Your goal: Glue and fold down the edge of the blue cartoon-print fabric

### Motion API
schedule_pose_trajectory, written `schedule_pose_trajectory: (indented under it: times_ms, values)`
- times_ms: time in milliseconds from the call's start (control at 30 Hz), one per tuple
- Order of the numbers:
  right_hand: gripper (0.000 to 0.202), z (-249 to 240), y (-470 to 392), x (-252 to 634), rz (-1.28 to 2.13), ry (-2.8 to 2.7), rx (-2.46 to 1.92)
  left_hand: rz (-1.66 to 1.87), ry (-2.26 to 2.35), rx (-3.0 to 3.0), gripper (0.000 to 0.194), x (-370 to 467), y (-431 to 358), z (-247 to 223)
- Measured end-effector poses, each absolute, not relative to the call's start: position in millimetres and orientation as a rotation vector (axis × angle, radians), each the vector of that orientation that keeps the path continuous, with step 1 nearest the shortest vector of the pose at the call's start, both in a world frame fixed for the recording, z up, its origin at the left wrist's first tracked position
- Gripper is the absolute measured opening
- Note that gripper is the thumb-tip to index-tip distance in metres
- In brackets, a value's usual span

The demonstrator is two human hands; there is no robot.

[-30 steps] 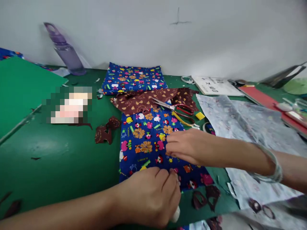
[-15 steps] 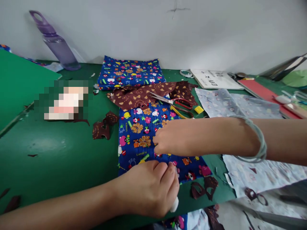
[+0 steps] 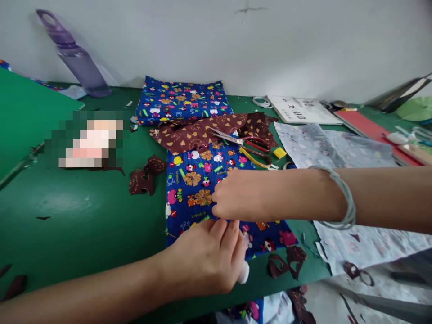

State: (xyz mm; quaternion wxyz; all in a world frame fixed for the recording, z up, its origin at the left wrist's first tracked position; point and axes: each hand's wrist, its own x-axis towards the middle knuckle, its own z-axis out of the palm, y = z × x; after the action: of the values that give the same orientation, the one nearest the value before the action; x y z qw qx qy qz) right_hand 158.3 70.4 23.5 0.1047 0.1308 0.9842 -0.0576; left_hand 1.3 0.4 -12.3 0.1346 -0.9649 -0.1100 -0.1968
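From my remote seat, I view a left hand (image 3: 211,258) and a right hand (image 3: 239,195), both curled closed over blue patterned cloth (image 3: 192,179) on the green table (image 3: 84,234); hidden fingertips leave me unable to tell what either holds; uneven pressure could pucker the cloth; a tug might drag the brown cloth (image 3: 189,135) lying across its far part, shifting the scissors (image 3: 232,138) or snagging their blades.
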Motion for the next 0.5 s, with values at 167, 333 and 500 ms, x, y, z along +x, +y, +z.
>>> schedule_pose_trajectory:
  times_ms: [167, 333, 500]
  values:
    - [0.017, 25.3, 74.0, 157.0, -0.192, 2.949, 0.298, -0.523, -0.390, -2.807, 0.019, 2.8, -0.2, -16.4]
    - [0.008, 32.6, 81.2, 160.7, -0.201, 2.984, 0.319, -0.524, -0.370, -2.830, 0.021, 1.4, -0.1, -14.9]
    - [0.016, 48.3, 91.2, 180.2, -0.163, 2.915, 0.542, -0.474, -0.430, -2.868, 0.024, 1.3, -0.8, -13.4]
